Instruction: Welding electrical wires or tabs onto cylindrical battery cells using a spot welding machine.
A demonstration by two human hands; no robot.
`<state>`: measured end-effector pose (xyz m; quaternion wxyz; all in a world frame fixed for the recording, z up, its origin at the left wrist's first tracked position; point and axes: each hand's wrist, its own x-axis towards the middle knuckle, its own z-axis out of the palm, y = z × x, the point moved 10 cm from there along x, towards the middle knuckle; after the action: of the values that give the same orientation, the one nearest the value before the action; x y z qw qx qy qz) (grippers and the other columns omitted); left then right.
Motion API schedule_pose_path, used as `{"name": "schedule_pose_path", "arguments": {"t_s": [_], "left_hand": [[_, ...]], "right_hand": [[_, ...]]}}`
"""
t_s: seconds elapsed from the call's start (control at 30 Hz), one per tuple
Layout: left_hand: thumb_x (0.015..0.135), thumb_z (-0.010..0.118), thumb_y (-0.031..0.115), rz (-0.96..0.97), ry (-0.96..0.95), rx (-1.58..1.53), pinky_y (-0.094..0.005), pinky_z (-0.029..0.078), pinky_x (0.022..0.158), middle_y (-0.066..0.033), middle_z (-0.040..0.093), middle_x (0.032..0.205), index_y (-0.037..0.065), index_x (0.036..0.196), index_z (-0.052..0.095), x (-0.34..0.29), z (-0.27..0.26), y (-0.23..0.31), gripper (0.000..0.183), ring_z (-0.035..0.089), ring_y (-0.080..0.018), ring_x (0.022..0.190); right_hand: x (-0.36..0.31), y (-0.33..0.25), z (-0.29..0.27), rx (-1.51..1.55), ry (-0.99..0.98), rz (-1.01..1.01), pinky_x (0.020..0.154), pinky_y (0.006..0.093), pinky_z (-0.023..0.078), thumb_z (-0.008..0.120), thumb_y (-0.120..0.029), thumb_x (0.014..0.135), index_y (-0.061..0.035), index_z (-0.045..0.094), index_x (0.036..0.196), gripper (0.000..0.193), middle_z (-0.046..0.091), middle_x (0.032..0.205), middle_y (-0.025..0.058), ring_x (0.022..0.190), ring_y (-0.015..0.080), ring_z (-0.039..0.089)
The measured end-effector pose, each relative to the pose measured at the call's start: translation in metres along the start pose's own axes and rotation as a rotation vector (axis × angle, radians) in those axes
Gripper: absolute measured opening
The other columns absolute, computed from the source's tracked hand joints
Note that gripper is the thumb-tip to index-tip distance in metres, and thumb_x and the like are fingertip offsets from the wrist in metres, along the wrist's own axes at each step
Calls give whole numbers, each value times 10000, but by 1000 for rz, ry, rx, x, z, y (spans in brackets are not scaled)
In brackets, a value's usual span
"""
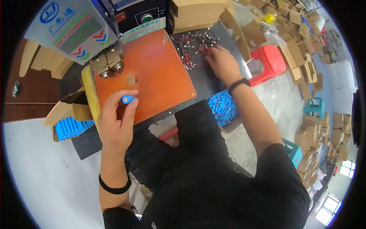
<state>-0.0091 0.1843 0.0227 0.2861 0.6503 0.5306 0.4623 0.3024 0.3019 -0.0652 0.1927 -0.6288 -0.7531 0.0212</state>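
Between the thumb and fingers of my left hand (116, 124) is a blue cylindrical battery cell (128, 99), one end facing up. It is held above the near left part of an orange board (160, 72). My right hand (224, 65) reaches to the far right of the black bench, fingers curled onto the edge of a loose heap of thin wire leads (187, 47), red and black with small pale ends. Red wires show right at its fingertips, though the pinch itself is partly hidden. Metal blocks of a machine head (108, 63) overhang the board's far left.
A grey machine housing (82, 42) and a black control box (141, 17) stand at the back. Left, an open carton holds rows of blue cells (72, 128). Below the bench's right edge lies a heap of blue cells (223, 108). A red stool (272, 63) stands at right, before many cartons.
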Motion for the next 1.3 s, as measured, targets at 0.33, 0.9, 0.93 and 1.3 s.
{"name": "schedule_pose_path", "arguments": {"t_s": [0.33, 0.9, 0.93, 1.3], "left_hand": [[911, 655, 34, -4, 31, -48, -248, 511, 794, -97, 703, 1032, -1, 1120, 587, 3, 3, -8, 222, 649, -130, 883], [831, 731, 87, 43, 44, 218, -333, 519, 819, -128, 680, 1035, 16, 1048, 671, 12, 1, 9, 236, 666, -271, 918], [831, 731, 87, 37, 54, 236, -333, 519, 819, -128, 680, 1035, 16, 1048, 671, 11, 1, 9, 236, 666, -271, 918], [854, 728, 81, -142, 10, 49, -250, 503, 770, -78, 684, 994, -6, 1121, 679, 25, 2, -18, 285, 645, -116, 850]], "right_hand": [[4, -9, -73, 66, 159, -20, 767, 431, 500, 594, -199, 936, -45, 606, 986, 162, 665, 953, 167, 921, 367, 631], [-23, -32, -114, 840, 134, 106, 783, 234, 457, 591, -99, 975, 24, 621, 1076, 162, 631, 909, 15, 847, 89, 575], [-29, -45, -113, 850, 163, 91, 778, 244, 461, 592, -68, 965, 23, 621, 1060, 135, 634, 900, 26, 841, 97, 578], [-43, -116, -55, 1227, 165, 78, 735, 225, 458, 622, -74, 946, 14, 619, 1020, 115, 638, 847, 32, 808, 93, 591]]}}
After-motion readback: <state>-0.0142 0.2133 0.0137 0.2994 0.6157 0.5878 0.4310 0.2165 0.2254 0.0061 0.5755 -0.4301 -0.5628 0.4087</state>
